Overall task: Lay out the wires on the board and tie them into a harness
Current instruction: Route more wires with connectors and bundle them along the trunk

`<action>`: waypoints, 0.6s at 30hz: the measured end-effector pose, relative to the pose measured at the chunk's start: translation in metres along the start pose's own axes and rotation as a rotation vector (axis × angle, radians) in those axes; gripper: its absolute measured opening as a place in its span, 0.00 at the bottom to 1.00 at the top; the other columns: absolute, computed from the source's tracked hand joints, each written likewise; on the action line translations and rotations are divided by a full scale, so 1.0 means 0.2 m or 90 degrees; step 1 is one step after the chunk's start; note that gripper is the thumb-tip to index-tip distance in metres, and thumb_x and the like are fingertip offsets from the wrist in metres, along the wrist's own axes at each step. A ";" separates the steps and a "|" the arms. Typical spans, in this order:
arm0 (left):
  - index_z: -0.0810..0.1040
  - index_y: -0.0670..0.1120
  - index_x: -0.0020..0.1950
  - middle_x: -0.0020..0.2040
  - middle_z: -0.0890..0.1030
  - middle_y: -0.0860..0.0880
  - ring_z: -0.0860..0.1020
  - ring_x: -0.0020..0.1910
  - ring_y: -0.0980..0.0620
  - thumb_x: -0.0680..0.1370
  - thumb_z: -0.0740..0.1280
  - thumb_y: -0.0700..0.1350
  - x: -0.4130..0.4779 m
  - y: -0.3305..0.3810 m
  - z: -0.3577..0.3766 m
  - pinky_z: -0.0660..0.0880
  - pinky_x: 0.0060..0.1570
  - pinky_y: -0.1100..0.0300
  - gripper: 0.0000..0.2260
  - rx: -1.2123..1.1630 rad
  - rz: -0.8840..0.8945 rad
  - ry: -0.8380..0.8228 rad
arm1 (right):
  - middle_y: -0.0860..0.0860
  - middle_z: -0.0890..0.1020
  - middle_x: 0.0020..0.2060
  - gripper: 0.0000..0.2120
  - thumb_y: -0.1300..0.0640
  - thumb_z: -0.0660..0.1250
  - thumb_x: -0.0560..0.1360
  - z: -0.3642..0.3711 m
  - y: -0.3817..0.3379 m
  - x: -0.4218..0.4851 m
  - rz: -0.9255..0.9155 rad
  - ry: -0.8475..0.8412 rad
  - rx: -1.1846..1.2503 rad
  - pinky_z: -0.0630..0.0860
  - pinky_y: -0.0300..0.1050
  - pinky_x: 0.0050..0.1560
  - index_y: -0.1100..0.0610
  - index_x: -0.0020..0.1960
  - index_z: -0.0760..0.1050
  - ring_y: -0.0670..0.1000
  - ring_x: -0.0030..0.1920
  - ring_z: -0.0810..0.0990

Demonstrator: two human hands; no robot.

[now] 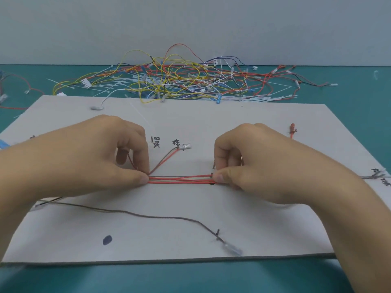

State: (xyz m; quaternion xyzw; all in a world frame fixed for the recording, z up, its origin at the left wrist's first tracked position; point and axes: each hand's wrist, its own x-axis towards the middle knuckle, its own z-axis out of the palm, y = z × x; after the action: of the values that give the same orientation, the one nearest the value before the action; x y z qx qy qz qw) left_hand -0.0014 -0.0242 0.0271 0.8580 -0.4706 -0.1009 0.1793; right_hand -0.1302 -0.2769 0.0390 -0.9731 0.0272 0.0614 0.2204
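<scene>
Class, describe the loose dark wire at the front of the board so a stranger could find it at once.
Start at the grey board on the teal table. Nearer the viewer than the left hand and right hand, one dark wire curves across it to a clear tip. Unlike the taut red wires pinched between them, it lies slack and unheld.

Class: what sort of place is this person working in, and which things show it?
Likely a wire-harness assembly bench: a marked layout board, a pile of wires and cable ties behind it, left hand and right hand pinching a red wire bundle.
</scene>
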 end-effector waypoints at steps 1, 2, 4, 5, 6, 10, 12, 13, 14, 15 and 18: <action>0.83 0.65 0.42 0.44 0.81 0.63 0.80 0.42 0.59 0.66 0.69 0.69 0.00 0.00 0.00 0.76 0.35 0.56 0.11 -0.006 -0.003 0.002 | 0.42 0.82 0.32 0.08 0.51 0.75 0.74 -0.01 0.01 0.00 0.002 -0.008 0.004 0.73 0.36 0.30 0.49 0.39 0.78 0.40 0.32 0.78; 0.83 0.65 0.42 0.43 0.81 0.62 0.80 0.41 0.59 0.66 0.69 0.69 0.00 0.00 0.00 0.76 0.36 0.56 0.12 -0.011 -0.007 0.005 | 0.41 0.82 0.32 0.06 0.53 0.74 0.74 -0.03 0.03 -0.01 0.002 -0.020 0.007 0.73 0.34 0.29 0.49 0.39 0.79 0.40 0.31 0.78; 0.83 0.66 0.41 0.43 0.81 0.62 0.80 0.41 0.59 0.65 0.69 0.70 0.01 0.00 0.00 0.76 0.35 0.56 0.12 -0.013 -0.011 0.009 | 0.43 0.83 0.32 0.06 0.56 0.72 0.75 -0.06 0.05 -0.02 0.001 -0.045 0.015 0.73 0.31 0.31 0.48 0.40 0.80 0.39 0.29 0.77; 0.84 0.66 0.41 0.42 0.81 0.62 0.80 0.41 0.59 0.65 0.69 0.70 0.01 0.00 0.00 0.75 0.35 0.57 0.12 -0.016 -0.012 0.009 | 0.43 0.83 0.31 0.07 0.57 0.72 0.75 -0.08 0.05 -0.03 0.004 -0.054 0.023 0.72 0.30 0.30 0.48 0.40 0.81 0.39 0.29 0.78; 0.84 0.66 0.41 0.42 0.81 0.61 0.81 0.40 0.59 0.65 0.69 0.70 0.01 0.00 0.00 0.75 0.35 0.57 0.12 -0.024 -0.015 0.009 | 0.43 0.83 0.30 0.07 0.58 0.71 0.75 -0.09 0.06 -0.03 0.010 -0.060 0.033 0.71 0.29 0.28 0.48 0.39 0.81 0.39 0.28 0.78; 0.84 0.64 0.40 0.41 0.82 0.61 0.81 0.40 0.57 0.64 0.69 0.70 0.02 0.00 0.01 0.75 0.36 0.55 0.14 -0.050 -0.024 0.015 | 0.47 0.83 0.28 0.08 0.59 0.71 0.74 -0.12 0.10 -0.04 0.062 -0.064 0.060 0.74 0.35 0.25 0.48 0.40 0.82 0.44 0.25 0.80; 0.84 0.64 0.40 0.41 0.81 0.60 0.80 0.40 0.56 0.64 0.69 0.71 0.03 0.01 0.03 0.75 0.38 0.56 0.14 -0.055 -0.026 0.024 | 0.50 0.83 0.27 0.08 0.60 0.71 0.74 -0.14 0.12 -0.04 0.089 -0.061 0.089 0.72 0.35 0.23 0.50 0.39 0.82 0.46 0.24 0.79; 0.84 0.63 0.40 0.41 0.81 0.59 0.80 0.40 0.56 0.63 0.69 0.71 0.03 0.02 0.04 0.75 0.38 0.56 0.15 -0.063 -0.026 0.034 | 0.51 0.83 0.27 0.08 0.60 0.71 0.74 -0.14 0.13 -0.05 0.096 -0.059 0.098 0.70 0.34 0.22 0.50 0.38 0.82 0.47 0.23 0.79; 0.83 0.62 0.41 0.41 0.81 0.59 0.80 0.40 0.55 0.63 0.70 0.71 0.04 0.03 0.05 0.75 0.38 0.55 0.16 -0.073 -0.027 0.045 | 0.51 0.83 0.27 0.08 0.60 0.72 0.74 -0.15 0.13 -0.05 0.101 -0.060 0.100 0.70 0.36 0.22 0.50 0.38 0.82 0.47 0.23 0.79; 0.83 0.61 0.41 0.42 0.80 0.58 0.80 0.40 0.55 0.63 0.70 0.71 0.05 0.04 0.06 0.76 0.39 0.54 0.17 -0.080 -0.025 0.054 | 0.51 0.83 0.27 0.07 0.60 0.72 0.74 -0.15 0.14 -0.05 0.106 -0.063 0.099 0.71 0.38 0.24 0.50 0.39 0.82 0.48 0.23 0.79; 0.82 0.61 0.42 0.43 0.80 0.58 0.78 0.41 0.52 0.65 0.69 0.69 0.06 0.08 0.09 0.77 0.41 0.51 0.15 -0.075 0.008 0.076 | 0.52 0.83 0.27 0.06 0.59 0.73 0.74 -0.16 0.14 -0.05 0.128 -0.083 0.104 0.75 0.46 0.30 0.50 0.39 0.81 0.49 0.24 0.81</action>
State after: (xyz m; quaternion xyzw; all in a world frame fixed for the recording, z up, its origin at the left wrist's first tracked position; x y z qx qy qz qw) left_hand -0.0128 -0.0451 0.0175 0.8476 -0.4575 -0.0760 0.2578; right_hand -0.1386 -0.3149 0.0563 -0.9381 0.1155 0.1435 0.2932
